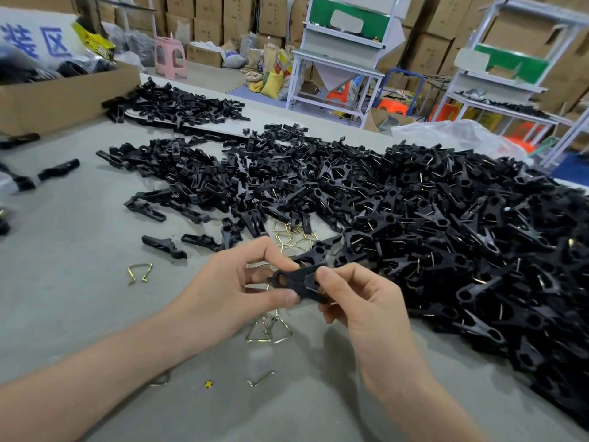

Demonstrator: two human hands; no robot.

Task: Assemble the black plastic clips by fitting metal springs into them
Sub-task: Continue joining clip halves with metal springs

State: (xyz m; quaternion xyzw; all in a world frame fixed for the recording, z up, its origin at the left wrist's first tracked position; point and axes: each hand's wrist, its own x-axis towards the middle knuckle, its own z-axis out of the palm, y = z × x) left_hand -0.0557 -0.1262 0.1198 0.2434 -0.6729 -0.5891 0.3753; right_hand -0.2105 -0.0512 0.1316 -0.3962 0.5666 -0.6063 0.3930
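left grip [229, 291]: pinching the ringed end of one flat black plastic clip [298, 282] between thumb and forefinger, the other fingers curling loosely behind. right grip [360, 306]: grasping the opposite end of the same clip, thumb pressing on top, fingers folding under. both grips are holding the piece clear of the grey bench [79, 282], in front of the body.

clip, orientation: its long axis is running nearly left to right across the view and dipping slightly toward the right grip, with the ring end pointing left. whether a spring is sitting in it cannot be told, since the right thumb is covering that part.

bent gold wire springs [269, 333], triangular: a small cluster is lying on the bench directly beneath the held clip, on the body side. second cluster of the same springs [296, 234]: lying just beyond the grips, at the foot of the loose black clip halves [197, 173]. stray spring [140, 272]: lying well apart to the left.

judgement: a fresh spring is most likely coming from the cluster below. both grips are sitting about equally near it, the left perhaps slightly nearer. one grip is going to have to let go and reach down while the other is steadying the clip along its axis.

large heap of black clips [478, 250], wire showing in many: lying to the right, apart from the held piece.
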